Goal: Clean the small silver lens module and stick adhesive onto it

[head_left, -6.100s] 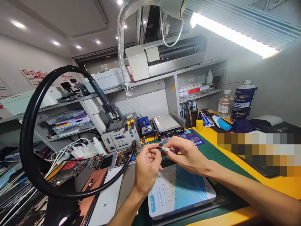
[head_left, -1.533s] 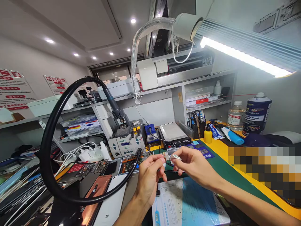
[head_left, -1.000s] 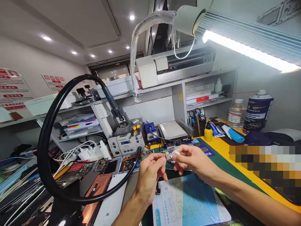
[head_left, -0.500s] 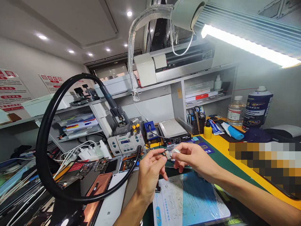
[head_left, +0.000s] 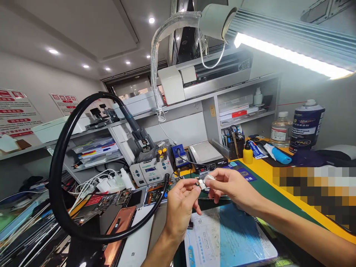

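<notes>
So my left hand (head_left: pixel 179 204) is pinching a tiny part (head_left: pixel 201 184), right hand (head_left: pixel 232 185) pinching a white bit (head_left: pixel 209 178), near the blue-and-white pad's (head_left: pixel 233 233) far edge. Probably light, fragile; I'd grip edges only.

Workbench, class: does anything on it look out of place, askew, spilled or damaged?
On the left, white cables sprawl in a messy tangle. The blue-and-white box below the right hand has dark smudges, looking worn. No spill shows.

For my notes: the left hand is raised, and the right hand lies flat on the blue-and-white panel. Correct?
Not the right hand: the head view shows it raised, pinching a small white piece. The left hand is indeed raised.
</notes>
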A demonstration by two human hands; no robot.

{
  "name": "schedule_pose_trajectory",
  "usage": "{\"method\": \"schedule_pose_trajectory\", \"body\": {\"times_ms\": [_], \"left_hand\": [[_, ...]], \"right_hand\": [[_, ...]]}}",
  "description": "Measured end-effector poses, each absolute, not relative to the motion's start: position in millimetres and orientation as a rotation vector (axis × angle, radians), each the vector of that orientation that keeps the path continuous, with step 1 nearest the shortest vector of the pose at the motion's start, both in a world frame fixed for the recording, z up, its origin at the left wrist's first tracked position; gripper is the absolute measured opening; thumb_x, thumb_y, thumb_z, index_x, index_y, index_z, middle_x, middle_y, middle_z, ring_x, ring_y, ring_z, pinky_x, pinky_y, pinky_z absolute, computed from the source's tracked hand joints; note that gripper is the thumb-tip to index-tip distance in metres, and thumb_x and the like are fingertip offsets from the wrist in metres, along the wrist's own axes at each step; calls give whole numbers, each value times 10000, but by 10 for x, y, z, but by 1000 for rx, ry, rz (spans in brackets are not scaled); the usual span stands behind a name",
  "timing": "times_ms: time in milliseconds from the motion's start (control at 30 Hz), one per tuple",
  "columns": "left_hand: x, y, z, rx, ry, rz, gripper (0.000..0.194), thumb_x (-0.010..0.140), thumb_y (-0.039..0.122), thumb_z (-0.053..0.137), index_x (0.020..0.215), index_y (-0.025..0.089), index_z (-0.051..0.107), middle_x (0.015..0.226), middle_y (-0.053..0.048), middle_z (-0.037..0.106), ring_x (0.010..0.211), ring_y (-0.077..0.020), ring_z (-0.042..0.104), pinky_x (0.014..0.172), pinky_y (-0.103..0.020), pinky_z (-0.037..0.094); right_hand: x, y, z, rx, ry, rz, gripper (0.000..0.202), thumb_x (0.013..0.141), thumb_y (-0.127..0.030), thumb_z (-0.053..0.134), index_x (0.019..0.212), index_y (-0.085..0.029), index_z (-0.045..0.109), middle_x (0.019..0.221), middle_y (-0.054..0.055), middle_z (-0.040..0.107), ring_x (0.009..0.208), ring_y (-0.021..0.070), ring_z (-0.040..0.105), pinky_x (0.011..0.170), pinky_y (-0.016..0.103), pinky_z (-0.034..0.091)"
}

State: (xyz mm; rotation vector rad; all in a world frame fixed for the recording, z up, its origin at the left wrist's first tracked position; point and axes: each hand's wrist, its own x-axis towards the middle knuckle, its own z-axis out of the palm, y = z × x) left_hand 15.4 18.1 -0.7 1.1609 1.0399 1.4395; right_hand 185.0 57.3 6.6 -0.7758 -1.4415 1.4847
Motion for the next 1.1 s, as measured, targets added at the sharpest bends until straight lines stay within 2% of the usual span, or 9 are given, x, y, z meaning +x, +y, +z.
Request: {"method": "schedule_pose_trajectory", "body": {"times_ms": [300, 700, 1100], "left_hand": [[172, 169, 25, 1174, 1049, 1429, 342, 704, 314, 802, 945, 111, 667, 666, 22, 545, 479, -80, 443, 387, -223, 471], [145, 191, 28, 1264, 1063, 1404, 329, 719, 332, 795, 937, 115, 678, 718, 6, 611, 425, -64, 501, 383, -194, 434], [124, 200, 23, 1325, 1090, 1404, 311, 737, 339, 772, 940, 123, 679, 733, 0, 625, 433, -75, 526, 392, -206, 457]], "right_hand": [[1854, 586, 65, -776, -1445, 1475, 341, 722, -431, 815, 817, -143, 659, 628, 25, 695, 537, 139, 620, 536, 271, 539], [1865, 581, 91, -776, -1488, 1430, 360, 698, -450, 820, 802, -144, 663, 627, 7, 669, 547, 142, 611, 541, 285, 536], [1861, 568, 44, -758, -1546, 1336, 334, 754, -450, 791, 831, -151, 664, 638, -1, 663, 545, 124, 586, 563, 273, 527]]}}
